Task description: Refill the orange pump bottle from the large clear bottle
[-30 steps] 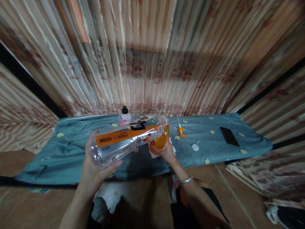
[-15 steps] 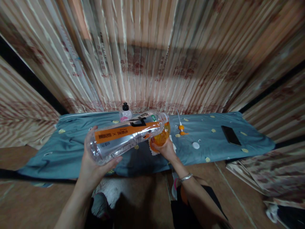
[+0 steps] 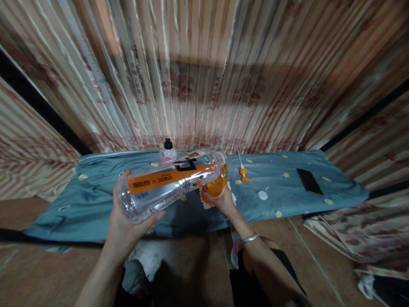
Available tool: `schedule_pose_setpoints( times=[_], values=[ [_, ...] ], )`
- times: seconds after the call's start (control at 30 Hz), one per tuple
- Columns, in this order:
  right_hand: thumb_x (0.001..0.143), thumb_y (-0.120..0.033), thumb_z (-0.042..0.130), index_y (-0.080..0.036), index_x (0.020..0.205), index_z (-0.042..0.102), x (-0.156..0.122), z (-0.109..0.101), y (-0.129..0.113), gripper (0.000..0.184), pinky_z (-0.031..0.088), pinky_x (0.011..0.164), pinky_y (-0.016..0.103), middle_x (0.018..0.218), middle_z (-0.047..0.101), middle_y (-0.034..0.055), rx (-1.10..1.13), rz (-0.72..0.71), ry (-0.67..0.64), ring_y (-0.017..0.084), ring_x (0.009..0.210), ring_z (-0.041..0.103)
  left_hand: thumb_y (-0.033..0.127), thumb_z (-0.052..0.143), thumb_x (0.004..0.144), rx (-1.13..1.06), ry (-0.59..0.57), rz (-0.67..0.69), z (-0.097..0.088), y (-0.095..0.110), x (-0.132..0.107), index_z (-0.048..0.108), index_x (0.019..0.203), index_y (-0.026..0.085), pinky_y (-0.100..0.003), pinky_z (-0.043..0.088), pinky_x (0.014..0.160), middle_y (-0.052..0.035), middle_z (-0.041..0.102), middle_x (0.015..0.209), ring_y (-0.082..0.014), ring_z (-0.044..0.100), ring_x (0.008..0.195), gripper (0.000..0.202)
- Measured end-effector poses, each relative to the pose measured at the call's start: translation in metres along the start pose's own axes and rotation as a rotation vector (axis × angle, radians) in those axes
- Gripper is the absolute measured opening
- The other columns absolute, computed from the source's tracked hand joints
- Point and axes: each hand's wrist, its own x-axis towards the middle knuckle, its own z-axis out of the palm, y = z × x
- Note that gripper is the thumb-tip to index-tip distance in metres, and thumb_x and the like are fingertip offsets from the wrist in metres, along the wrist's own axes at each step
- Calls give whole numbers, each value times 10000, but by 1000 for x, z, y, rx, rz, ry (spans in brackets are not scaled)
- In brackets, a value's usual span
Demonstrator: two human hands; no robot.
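Teal cloth [image 3: 86, 204] below; clear bottle [image 3: 169, 183] obscures mouth of orange bottle [image 3: 217, 184].

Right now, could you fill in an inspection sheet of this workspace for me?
Surface: teal patterned cloth, creased.
Job's things: clear bottle, tilted, its mouth beside orange bottle; contact unclear.
Clutter: orange pump top, white disc, black phone, black-capped bottle.
Hands: left hand grips the clear bottle; right hand holds the orange bottle.
Cables: nothing seen.
Surroundings: striped curtain, brown floor.
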Motion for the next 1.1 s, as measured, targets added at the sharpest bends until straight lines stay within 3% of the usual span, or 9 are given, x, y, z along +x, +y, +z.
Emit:
schedule_pose_setpoints(
  times=[0.07, 0.2, 0.47, 0.7, 0.87, 1.03, 1.1],
  values=[
    [611, -443, 847, -212, 1231, 534, 0, 0, 1, 732, 615, 887, 420, 1067, 788, 106, 1, -11, -1, 311, 1045, 757, 473, 968, 507, -15, -58, -33, -1, -1, 0, 393, 1541, 215, -621, 387, 1186, -190, 463, 1593, -419, 524, 1417, 1210],
    [628, -442, 843, -221, 1238, 534, 0, 0, 2, 719, 617, 882, 416, 1068, 789, 96, -14, -18, -6, 303, 1045, 757, 439, 967, 525, -29, -86, -37, -2, -1, 0, 359, 1555, 233, -608, 417, 1171, -180, 512, 1546, -401, 551, 1398, 1213],
    [636, -433, 830, -205, 1235, 528, 1, 0, 2, 708, 615, 897, 424, 1115, 779, 120, 21, -28, -29, 310, 1069, 750, 503, 959, 491, -12, -38, -40, 1, 6, 1, 415, 1529, 214, -616, 449, 1143, -185, 570, 1481, -418, 593, 1348, 1207],
    [612, -461, 840, -200, 1211, 530, 1, -1, 1, 722, 614, 888, 436, 1101, 781, 132, -1, -17, -14, 314, 1016, 760, 434, 968, 538, -15, -82, -34, -2, -3, -1, 363, 1562, 241, -627, 356, 1209, -170, 406, 1640, -421, 471, 1463, 1204],
    [618, -442, 844, -219, 1217, 539, 1, -1, 0, 708, 620, 893, 426, 1116, 786, 111, 2, -12, -17, 306, 1049, 759, 430, 978, 509, -33, -60, -18, -1, 1, -1, 410, 1536, 267, -594, 357, 1219, -138, 473, 1575, -400, 495, 1444, 1185],
    [603, -432, 849, -211, 1195, 542, 0, -2, -3, 702, 630, 866, 428, 1077, 795, 115, 7, 8, -16, 319, 1033, 765, 424, 969, 546, -22, -92, -25, -1, 1, -2, 332, 1578, 253, -609, 385, 1199, -160, 458, 1577, -400, 493, 1442, 1225],
    [603, -449, 848, -207, 1190, 543, 0, -3, -4, 705, 630, 864, 432, 1072, 795, 117, 3, 11, -12, 323, 1026, 767, 439, 976, 519, 10, -48, 19, 0, 2, -1, 399, 1548, 250, -603, 438, 1163, -150, 522, 1524, -395, 556, 1385, 1194]
  ],
)
